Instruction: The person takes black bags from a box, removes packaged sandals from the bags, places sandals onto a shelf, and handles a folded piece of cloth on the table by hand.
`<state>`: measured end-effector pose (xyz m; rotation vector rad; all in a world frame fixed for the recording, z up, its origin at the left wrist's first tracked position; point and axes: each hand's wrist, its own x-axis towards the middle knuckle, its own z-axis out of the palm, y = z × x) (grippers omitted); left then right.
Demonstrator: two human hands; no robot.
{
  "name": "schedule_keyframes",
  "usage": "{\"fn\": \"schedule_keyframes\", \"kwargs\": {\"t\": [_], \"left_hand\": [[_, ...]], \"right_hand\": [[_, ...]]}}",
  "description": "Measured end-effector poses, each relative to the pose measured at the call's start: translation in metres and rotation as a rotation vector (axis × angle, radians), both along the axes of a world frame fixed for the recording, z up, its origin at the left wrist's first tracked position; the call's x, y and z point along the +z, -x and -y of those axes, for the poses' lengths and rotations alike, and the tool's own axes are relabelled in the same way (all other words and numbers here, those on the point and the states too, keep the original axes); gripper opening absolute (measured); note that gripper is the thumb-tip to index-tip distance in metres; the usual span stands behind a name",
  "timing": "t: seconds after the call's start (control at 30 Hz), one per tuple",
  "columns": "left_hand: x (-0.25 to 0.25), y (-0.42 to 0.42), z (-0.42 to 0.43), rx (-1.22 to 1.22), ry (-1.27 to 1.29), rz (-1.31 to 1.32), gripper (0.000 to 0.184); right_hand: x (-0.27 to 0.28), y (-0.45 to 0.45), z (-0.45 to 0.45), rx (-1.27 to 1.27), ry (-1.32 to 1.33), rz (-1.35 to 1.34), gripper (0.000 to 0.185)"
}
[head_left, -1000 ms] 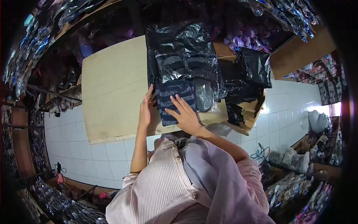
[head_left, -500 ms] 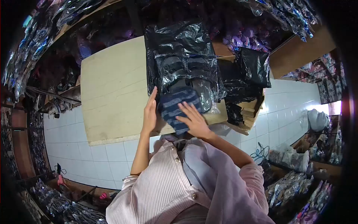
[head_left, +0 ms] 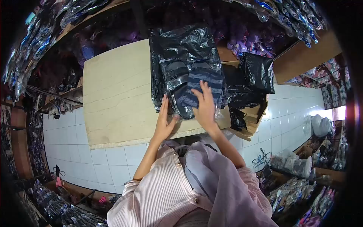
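A pair of dark sandals [head_left: 176, 81] in clear plastic wrap lies on black plastic bags [head_left: 185, 41]. Over the right part of the pair sits a dark blue striped cloth [head_left: 206, 89], which hides much of the right sandal. My right hand [head_left: 205, 111] presses on this cloth with its fingers stretched out. At the lower left corner of the wrapped pair is my left hand [head_left: 164, 125], fingers straight and thumb apart, touching or very near the plastic edge.
Everything rests on a pale board tabletop [head_left: 117, 98]. Right of it stands an open cardboard box [head_left: 251, 119] with black plastic packages [head_left: 257, 73]. Shelves with plastic-wrapped goods surround the table. A tangled cord [head_left: 262, 158] lies on the white tiled floor [head_left: 113, 160].
My right hand and the striped cloth have moved up and right, onto the wrapped sandals. My left hand has shifted slightly down and right, toward the package's lower corner.
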<state>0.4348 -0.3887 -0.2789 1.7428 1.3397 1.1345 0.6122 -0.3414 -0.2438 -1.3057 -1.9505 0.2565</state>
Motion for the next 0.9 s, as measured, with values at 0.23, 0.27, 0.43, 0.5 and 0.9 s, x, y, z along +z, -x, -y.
{"fn": "schedule_keyframes", "kwargs": {"t": [0.23, 0.27, 0.43, 0.5, 0.9], "left_hand": [[0.003, 0.02, 0.009, 0.077, -0.005, 0.203, 0.073], [0.004, 0.023, 0.011, 0.11, 0.007, 0.26, 0.069], [-0.018, 0.041, 0.027, 0.321, 0.1, 0.385, 0.057], [-0.021, 0.048, 0.031, 0.304, 0.074, 0.407, 0.059], [0.082, 0.076, 0.011, -0.151, 0.072, 0.058, 0.048]], "right_hand": [[0.012, 0.03, 0.034, 0.31, 0.172, -0.04, 0.06], [0.013, 0.033, 0.039, 0.36, 0.2, -0.037, 0.059], [0.0, 0.054, 0.048, 0.501, 0.252, 0.066, 0.064], [0.002, 0.06, 0.05, 0.539, 0.265, 0.053, 0.067], [0.075, 0.051, 0.007, 0.627, 0.488, 0.22, 0.039]]}}
